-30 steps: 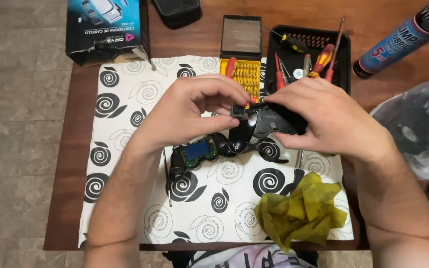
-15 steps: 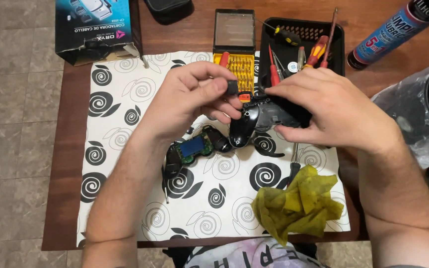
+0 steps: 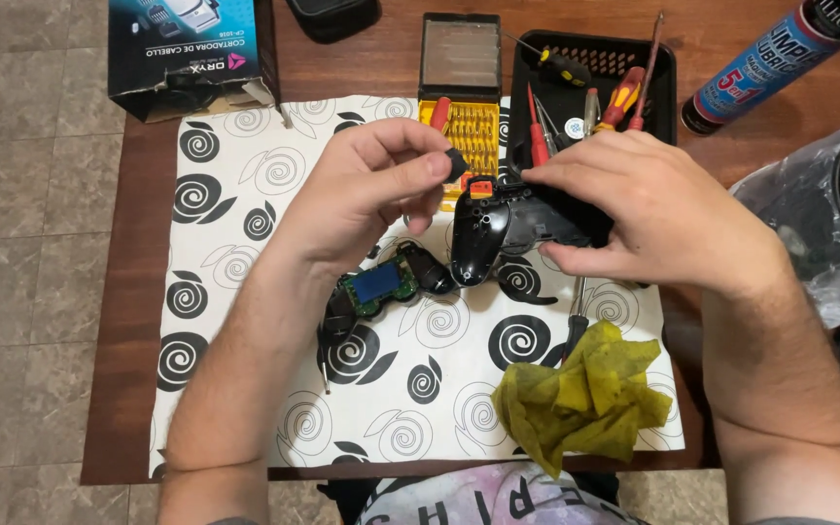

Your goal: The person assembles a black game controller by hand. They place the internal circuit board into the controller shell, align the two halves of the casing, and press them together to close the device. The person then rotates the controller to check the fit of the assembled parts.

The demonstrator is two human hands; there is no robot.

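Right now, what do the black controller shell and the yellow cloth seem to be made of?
The black controller shell looks like moulded plastic: smooth, with a soft shine and screw holes. The yellow cloth seems a soft, matte fabric, crumpled into folds; the fibre cannot be told.

Black game controller shell (image 3: 498, 228), opened up and empty inside, tilted with one rounded grip pointing down, held just above the white cloth with black swirls. Tiny black part (image 3: 456, 163), pinched up high, just beside the top of the shell. Green circuit board (image 3: 377, 287) with a blue patch, lying flat on the cloth, close to the shell's lower grip, dark pieces at both ends.
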